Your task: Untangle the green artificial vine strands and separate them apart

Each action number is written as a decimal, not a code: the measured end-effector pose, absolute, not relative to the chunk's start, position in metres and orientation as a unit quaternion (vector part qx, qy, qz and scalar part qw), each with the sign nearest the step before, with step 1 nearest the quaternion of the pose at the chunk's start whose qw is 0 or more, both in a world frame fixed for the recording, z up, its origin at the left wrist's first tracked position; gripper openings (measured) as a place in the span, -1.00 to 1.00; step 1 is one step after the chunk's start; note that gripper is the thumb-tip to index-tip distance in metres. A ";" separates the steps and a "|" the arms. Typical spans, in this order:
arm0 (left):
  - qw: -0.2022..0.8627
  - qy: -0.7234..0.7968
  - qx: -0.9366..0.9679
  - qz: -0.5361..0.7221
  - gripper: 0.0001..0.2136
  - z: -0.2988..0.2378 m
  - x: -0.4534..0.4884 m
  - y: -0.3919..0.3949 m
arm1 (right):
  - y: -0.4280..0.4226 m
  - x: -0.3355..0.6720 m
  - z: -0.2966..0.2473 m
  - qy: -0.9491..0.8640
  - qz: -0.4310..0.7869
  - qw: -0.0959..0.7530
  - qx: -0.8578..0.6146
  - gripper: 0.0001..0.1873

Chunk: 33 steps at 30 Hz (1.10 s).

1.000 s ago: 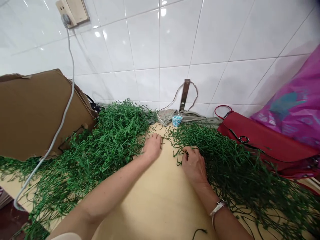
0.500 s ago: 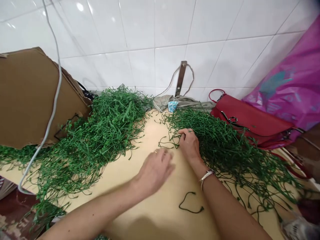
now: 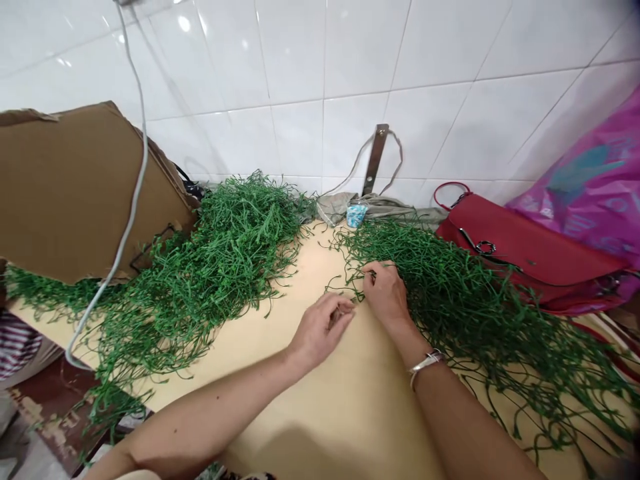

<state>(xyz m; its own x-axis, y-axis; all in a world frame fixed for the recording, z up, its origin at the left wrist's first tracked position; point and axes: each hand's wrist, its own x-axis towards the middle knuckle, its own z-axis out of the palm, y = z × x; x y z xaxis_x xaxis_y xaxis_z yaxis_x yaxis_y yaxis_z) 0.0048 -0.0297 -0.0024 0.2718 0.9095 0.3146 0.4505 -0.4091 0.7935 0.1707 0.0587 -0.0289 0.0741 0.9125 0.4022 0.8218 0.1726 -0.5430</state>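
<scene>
My left hand (image 3: 320, 328) is over the middle of the table, its fingers curled and thumb tip close to the index fingertip; whatever lies between them is too small to make out. Just beyond those fingertips are a few loose green cords (image 3: 341, 289). At the near-left edge of the right pile of short green cords (image 3: 450, 293), my right hand (image 3: 386, 293) is closed, thumb and fingers pinched at the cords there. A bracelet circles the right wrist. Another heap of green cords (image 3: 240, 247), with knotted-looking ends, covers the table's left side.
A cardboard box (image 3: 85, 193) leans at the left, with a white cable (image 3: 135, 200) hanging before it. Against the tiled wall sit a small blue-and-white cup (image 3: 357, 215) and a metal bracket (image 3: 375, 160). A red handbag (image 3: 530, 247) and a purple bag (image 3: 595, 187) stand right.
The view has shifted slightly left. My left hand has moved a little nearer the loose cords and its fingers have come together. The single cord on the near table no longer shows.
</scene>
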 end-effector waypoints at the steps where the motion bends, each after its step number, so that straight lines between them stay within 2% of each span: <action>1: 0.291 0.462 0.723 0.423 -0.86 0.000 0.003 -0.029 | 0.059 0.170 -0.028 -0.681 0.067 0.356 -0.636 -0.77; 3: 0.277 0.439 0.723 0.455 -0.77 0.003 0.002 -0.031 | 0.058 0.168 -0.025 -0.694 0.076 0.354 -0.623 -0.79; 6: 0.257 0.417 0.753 0.439 -0.65 0.006 0.003 -0.034 | 0.056 0.164 -0.017 -0.716 0.085 0.354 -0.596 -0.79; 11: 0.304 0.531 0.680 0.403 -0.66 0.011 0.003 -0.036 | 0.046 0.154 -0.003 -0.759 0.086 0.346 -0.544 -0.70; 13: 0.293 0.541 0.679 0.401 -0.67 0.013 0.002 -0.038 | 0.041 0.146 -0.004 -0.785 0.079 0.328 -0.520 -0.71; 15: 0.247 0.540 0.688 0.417 -0.70 0.014 0.001 -0.040 | 0.035 0.138 -0.011 -0.809 0.067 0.301 -0.500 -0.72; 19: 0.172 0.513 0.693 0.476 -0.77 0.011 0.002 -0.041 | 0.031 0.134 -0.026 -0.824 0.015 0.252 -0.508 -0.61; 22: 0.129 0.476 0.698 0.520 -0.79 0.016 -0.002 -0.036 | 0.035 0.139 -0.027 -0.806 -0.019 0.251 -0.536 -0.62; 25: 0.029 0.461 0.706 0.537 -0.72 0.038 -0.015 -0.026 | 0.036 0.140 -0.020 -0.793 -0.054 0.270 -0.543 -0.63; 29: -0.153 0.547 0.685 0.457 -0.60 0.086 -0.050 0.005 | 0.026 0.125 -0.010 -0.829 -0.073 0.288 -0.474 -0.71; 33: -0.153 0.669 0.634 0.358 -0.69 0.108 -0.078 0.045 | 0.018 0.113 -0.013 -0.871 0.002 0.245 -0.426 -0.70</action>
